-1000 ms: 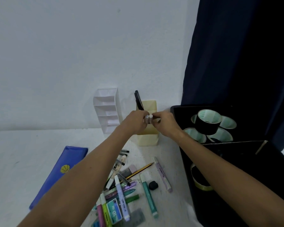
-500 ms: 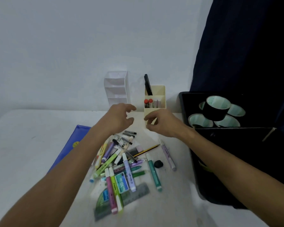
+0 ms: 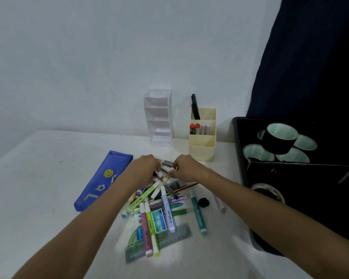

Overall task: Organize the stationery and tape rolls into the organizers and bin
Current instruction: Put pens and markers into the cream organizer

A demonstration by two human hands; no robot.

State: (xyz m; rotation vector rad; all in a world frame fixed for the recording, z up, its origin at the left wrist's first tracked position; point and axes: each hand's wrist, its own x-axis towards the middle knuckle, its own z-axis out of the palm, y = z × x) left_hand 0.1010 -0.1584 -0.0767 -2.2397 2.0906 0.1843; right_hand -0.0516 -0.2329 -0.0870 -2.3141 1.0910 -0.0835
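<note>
Head view looks down on your white desk (image 3: 38, 178), with both your hands meeting at the far edge of a heap of pens and markers (image 3: 159, 206). Your left hand (image 3: 144, 171) has its fingers curled down into the pile, and your right hand (image 3: 184, 169) is curled beside it; between them sits a small patterned pen (image 3: 161, 175), which both seem to pinch, though the blur makes it hard to tell exactly which fingers hold it.

Nearer to you in the heap lie a pink marker (image 3: 146, 230) and a yellow-green marker (image 3: 153, 231) side by side, a teal box marked 10 (image 3: 159, 221), a lilac marker (image 3: 168, 210), and a grey ruler (image 3: 159, 244) under a green protractor. A dark green marker (image 3: 198, 213) lies to the right of the heap, a small black eraser (image 3: 204, 202) just beside it.

Left of the heap is a blue pencil case (image 3: 104, 181). Against the wall stand a clear tiered organizer (image 3: 159, 117) and a cream organizer (image 3: 203, 141), which has a black pen upright in its back slot and red-capped sticks in the middle one. On your right, a black bin (image 3: 240, 141) holds several black tape rolls (image 3: 281, 140), one stacked on the others.
</note>
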